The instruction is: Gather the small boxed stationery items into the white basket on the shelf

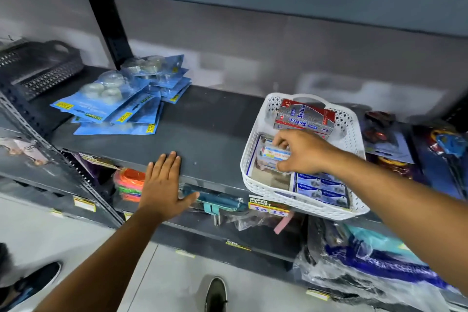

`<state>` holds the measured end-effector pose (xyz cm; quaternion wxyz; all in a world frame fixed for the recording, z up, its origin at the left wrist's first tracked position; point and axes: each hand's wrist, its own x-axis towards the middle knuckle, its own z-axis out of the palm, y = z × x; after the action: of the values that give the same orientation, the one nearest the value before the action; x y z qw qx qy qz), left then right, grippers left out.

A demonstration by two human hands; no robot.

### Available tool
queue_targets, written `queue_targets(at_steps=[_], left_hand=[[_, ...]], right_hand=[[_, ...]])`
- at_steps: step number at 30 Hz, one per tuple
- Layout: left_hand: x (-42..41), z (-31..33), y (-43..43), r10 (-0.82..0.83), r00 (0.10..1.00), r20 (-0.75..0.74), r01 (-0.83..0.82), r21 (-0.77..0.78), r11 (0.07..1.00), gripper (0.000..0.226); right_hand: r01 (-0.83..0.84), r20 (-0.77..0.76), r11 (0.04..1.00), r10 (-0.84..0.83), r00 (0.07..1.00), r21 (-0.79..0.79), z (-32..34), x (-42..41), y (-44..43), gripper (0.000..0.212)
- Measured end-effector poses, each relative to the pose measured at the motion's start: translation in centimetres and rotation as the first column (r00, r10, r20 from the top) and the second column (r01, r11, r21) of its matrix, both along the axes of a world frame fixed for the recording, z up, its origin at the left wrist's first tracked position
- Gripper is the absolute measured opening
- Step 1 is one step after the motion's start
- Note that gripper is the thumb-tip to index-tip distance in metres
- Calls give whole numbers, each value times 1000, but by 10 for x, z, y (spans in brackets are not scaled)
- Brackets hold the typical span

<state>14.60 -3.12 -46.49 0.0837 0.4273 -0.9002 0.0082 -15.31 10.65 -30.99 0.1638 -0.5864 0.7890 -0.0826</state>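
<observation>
We are lowering a small box (274, 156) into the white basket (255, 186), right hand (304, 153) fingers pinching it; left hand (163, 185) is lying flat, fingers spread, on the shelf (202, 121) beside the basket; boxes are already filling it; we are seeing none left outside.

Both forearms bare, no sleeves in frame, no watch, rings or bands on either wrist. Left hand (164, 185) and right hand (301, 152) ungloved. Directly below the dark grey metal shelf board (202, 129): dark slip-on shoe (216, 295) with a pale sole rim. Further left of it, black shoe (33, 284) with blue trim, blurred.
</observation>
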Motion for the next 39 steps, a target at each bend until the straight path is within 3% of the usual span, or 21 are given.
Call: queue_targets(at_steps=[22, 25, 28, 31, 33, 35, 39], left_hand=[[1, -1, -1, 15, 999, 42, -17, 30, 999, 112], [-1, 5, 2, 21, 1000, 5, -21, 44, 999, 110], [-18, 28, 11, 17, 986, -166, -7, 61, 998, 102], [-71, 70, 18, -169, 930, -327, 179, 1, 984, 87], [-120, 98, 24, -364, 890, -276, 370, -32, 929, 82], [-170, 115, 35, -526, 841, -126, 536, 67, 841, 79], [-225, 105, 51, -605, 763, 230, 519, 342, 784, 80]], right_hand=[[-235, -15, 972, 235, 972, -8, -46, 0, 18, 21], [-148, -33, 981, 145, 989, -129, -40, -9, 21, 33], [26, -27, 957, -35, 999, -288, -33, -32, 28, 48], [152, -99, 975, -169, 981, -162, -37, -51, 37, 74], [198, -157, 980, -193, 968, 15, -46, -51, 40, 89], [207, -173, 971, -184, 968, 123, -57, -46, 42, 100], [200, -195, 948, -154, 969, 249, -76, -40, 46, 97]])
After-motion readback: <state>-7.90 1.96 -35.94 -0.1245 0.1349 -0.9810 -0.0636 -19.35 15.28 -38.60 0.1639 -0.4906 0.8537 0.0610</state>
